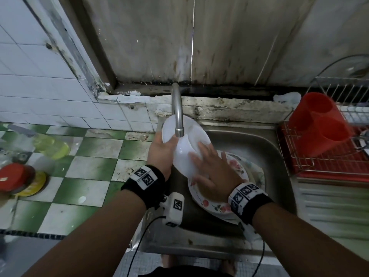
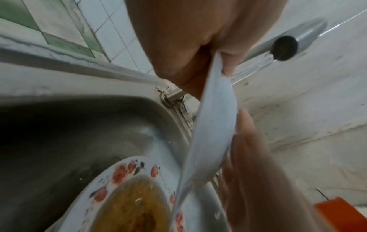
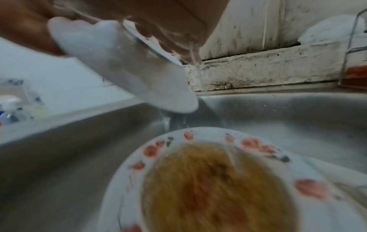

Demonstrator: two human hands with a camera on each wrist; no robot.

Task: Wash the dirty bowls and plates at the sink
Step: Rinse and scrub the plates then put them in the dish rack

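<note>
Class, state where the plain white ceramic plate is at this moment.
In the head view the plain white ceramic plate is held tilted under the steel tap, above the flowered plates in the sink, between the left hand and right hand.

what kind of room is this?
Likely a worn home kitchen: steel sink with tap, dirty floral plates in the basin, red dish rack beside it, tiled counter.

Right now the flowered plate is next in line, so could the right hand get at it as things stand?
Probably yes: the right hand hovers right above the flowered plate, but it presses flat on the white plate.
</note>
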